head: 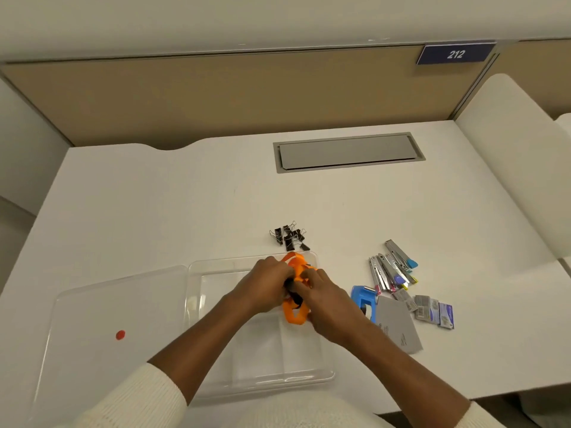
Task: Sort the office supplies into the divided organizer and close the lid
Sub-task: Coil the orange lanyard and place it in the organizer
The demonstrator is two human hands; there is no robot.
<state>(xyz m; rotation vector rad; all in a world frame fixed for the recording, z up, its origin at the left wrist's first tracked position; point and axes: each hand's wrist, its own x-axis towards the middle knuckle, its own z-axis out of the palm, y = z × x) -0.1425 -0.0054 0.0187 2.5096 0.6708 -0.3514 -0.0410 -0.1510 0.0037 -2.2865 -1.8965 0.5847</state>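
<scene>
White desk surface (154, 211), backed by a tan partition (216, 97), is seen stretching well beyond both hands. Beneath the hands a clear divided organizer (216, 375) lies open, its walls faint and its compartments apparently bare apart from what the hands hold over the far right corner. To the left of the left hand, the clear lid (102, 307) rests flat, touching the organizer's edge and marked by a red dot (120, 335).

Both hands are brought together: the left hand (267, 282) and right hand (324, 299) are closed on a bundle of orange-handled scissors (296, 315), which is held between them. The bundle is judged stiff and fairly light, best gripped around the handles, away from the blades.

To the right of the right hand lie a grey card (398, 325), a blue stapler (364, 301), staple removers (392, 270) and small staple boxes (432, 310). Just beyond the hands a cluster of black binder clips (289, 236) sits; these are small, springy and likely to scatter, so pinching is advised.
</scene>
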